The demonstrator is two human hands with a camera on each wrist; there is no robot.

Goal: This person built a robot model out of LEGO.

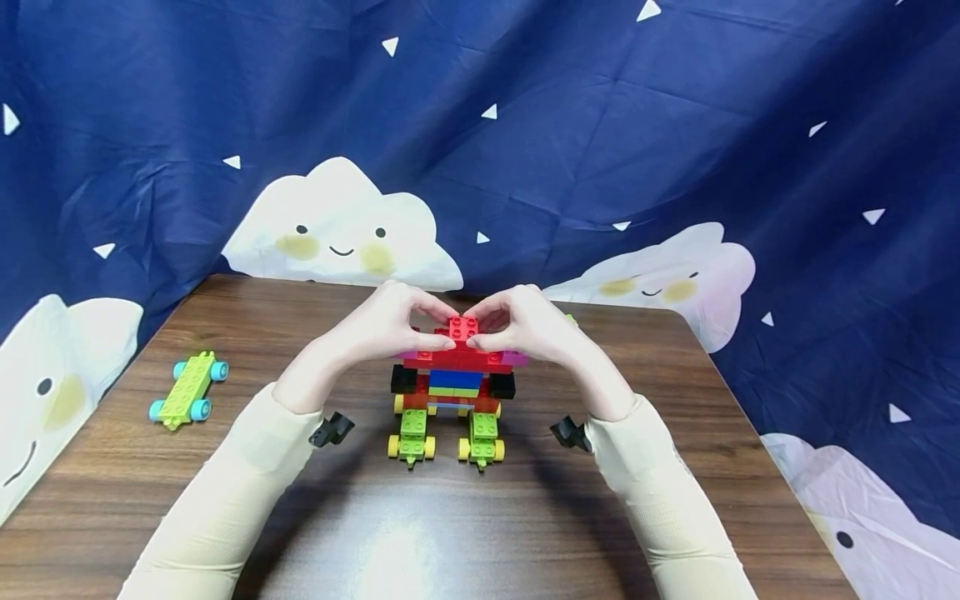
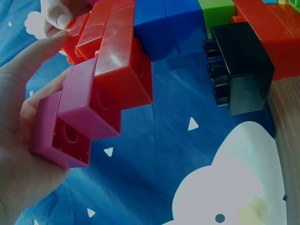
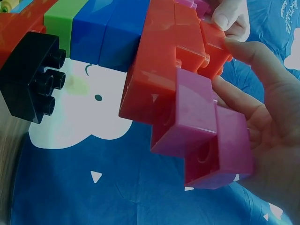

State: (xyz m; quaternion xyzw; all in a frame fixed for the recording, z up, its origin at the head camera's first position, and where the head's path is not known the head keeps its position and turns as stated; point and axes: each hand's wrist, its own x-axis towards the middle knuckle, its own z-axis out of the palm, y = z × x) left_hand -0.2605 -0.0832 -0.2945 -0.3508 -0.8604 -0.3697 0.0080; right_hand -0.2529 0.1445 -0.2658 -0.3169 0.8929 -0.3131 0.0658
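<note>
A figure of toy building blocks stands upright mid-table in the head view. Its topmost part is a small red brick [image 1: 462, 327]. From the left, my left hand [image 1: 375, 327] pinches this brick between thumb and fingers; my right hand [image 1: 542, 329] does the same from the right. Below it come wider red bricks [image 2: 115, 47] and stepped pink bricks [image 2: 89, 98] on both sides, close to the palms. Blue bricks [image 1: 456, 380] form the middle, flanked by black bricks [image 1: 403, 379]. Two lime green wheeled bases [image 1: 412, 423] with yellow wheels stick out at the front.
A separate lime green wheeled base [image 1: 189, 387] with blue wheels lies at the left of the brown wooden table [image 1: 420, 508]. Behind my right wrist a bit of a green piece [image 1: 572, 319] shows. A dark blue curtain [image 1: 525, 100] with clouds hangs behind the table.
</note>
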